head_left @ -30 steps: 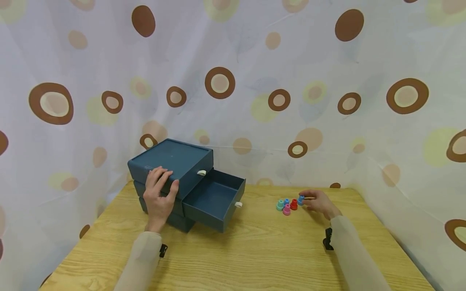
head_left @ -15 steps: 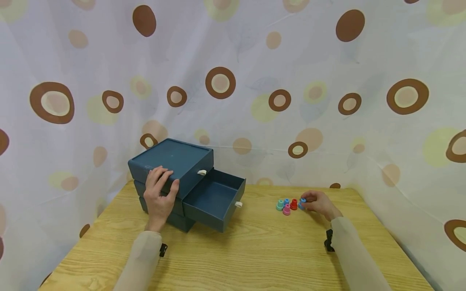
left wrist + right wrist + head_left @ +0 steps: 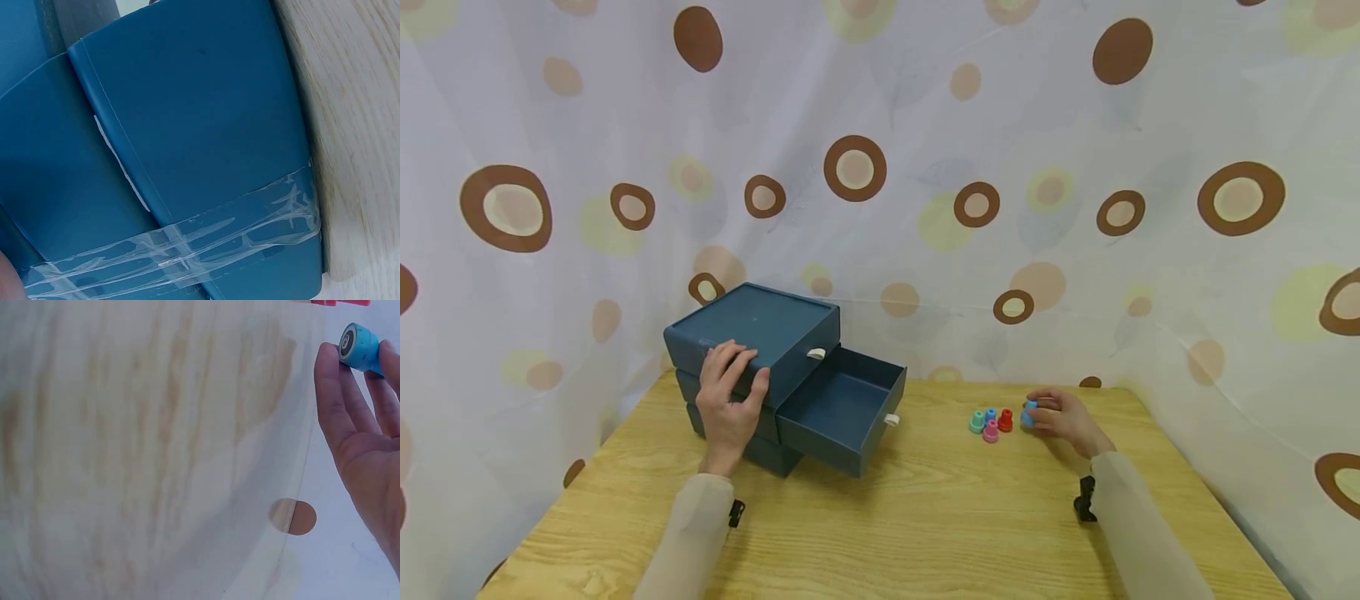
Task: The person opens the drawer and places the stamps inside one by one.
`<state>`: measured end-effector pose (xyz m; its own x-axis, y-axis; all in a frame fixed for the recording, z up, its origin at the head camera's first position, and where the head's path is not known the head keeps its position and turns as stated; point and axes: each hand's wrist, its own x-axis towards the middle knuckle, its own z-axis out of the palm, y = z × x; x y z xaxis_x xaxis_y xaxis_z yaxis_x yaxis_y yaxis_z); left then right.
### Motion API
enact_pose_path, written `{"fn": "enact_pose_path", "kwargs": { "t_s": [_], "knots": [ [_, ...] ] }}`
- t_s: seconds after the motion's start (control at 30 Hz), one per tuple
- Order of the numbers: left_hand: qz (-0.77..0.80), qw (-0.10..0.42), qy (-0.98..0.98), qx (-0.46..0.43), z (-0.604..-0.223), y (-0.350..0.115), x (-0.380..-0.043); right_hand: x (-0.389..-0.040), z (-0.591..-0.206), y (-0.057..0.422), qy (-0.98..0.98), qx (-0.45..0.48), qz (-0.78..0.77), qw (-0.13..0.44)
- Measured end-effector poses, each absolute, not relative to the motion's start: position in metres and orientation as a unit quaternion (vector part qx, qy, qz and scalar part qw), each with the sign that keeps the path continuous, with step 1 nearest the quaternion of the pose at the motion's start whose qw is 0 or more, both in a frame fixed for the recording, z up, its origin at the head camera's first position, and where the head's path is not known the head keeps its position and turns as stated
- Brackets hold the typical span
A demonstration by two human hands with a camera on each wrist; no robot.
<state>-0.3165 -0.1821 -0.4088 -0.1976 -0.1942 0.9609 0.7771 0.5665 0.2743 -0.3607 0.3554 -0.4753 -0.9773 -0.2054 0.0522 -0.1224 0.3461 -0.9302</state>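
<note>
A dark blue drawer unit (image 3: pixel 752 333) stands at the table's back left, its middle drawer (image 3: pixel 842 408) pulled out and showing nothing inside. My left hand (image 3: pixel 727 392) rests on the unit's top front corner, fingers laid over the edge. In the left wrist view the unit's blue side (image 3: pixel 187 125) fills the frame, with clear tape across it. My right hand (image 3: pixel 1056 414) pinches a small light blue cap-shaped piece (image 3: pixel 1028 413) (image 3: pixel 358 344) just right of a cluster of small pieces: teal (image 3: pixel 976 422), blue (image 3: pixel 990 414), pink (image 3: pixel 990 431) and red (image 3: pixel 1005 421).
The wooden table (image 3: pixel 925 517) has open surface in front of the drawer unit and the pieces. A spotted curtain (image 3: pixel 880 167) hangs close behind and along the right side. Black wrist straps (image 3: pixel 1084 504) sit on both sleeves.
My right hand has closed round the light blue piece and drawn it slightly right and up, away from the cluster. The left hand and the drawer unit have stayed put.
</note>
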Motion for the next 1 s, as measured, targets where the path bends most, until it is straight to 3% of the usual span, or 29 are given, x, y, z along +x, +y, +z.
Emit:
{"fn": "enact_pose_path", "kwargs": {
  "t_s": [0.53, 1.0],
  "knots": [
    [-0.395, 0.594, -0.669, -0.208, -0.409, -0.182, -0.317, -0.362, -0.459, 0.343, 0.813, -0.112, -0.571, -0.012],
    [-0.395, 0.603, -0.658, -0.217, -0.409, -0.183, -0.319, -0.361, -0.444, 0.315, 0.821, -0.128, -0.557, 0.006]
  ]
}}
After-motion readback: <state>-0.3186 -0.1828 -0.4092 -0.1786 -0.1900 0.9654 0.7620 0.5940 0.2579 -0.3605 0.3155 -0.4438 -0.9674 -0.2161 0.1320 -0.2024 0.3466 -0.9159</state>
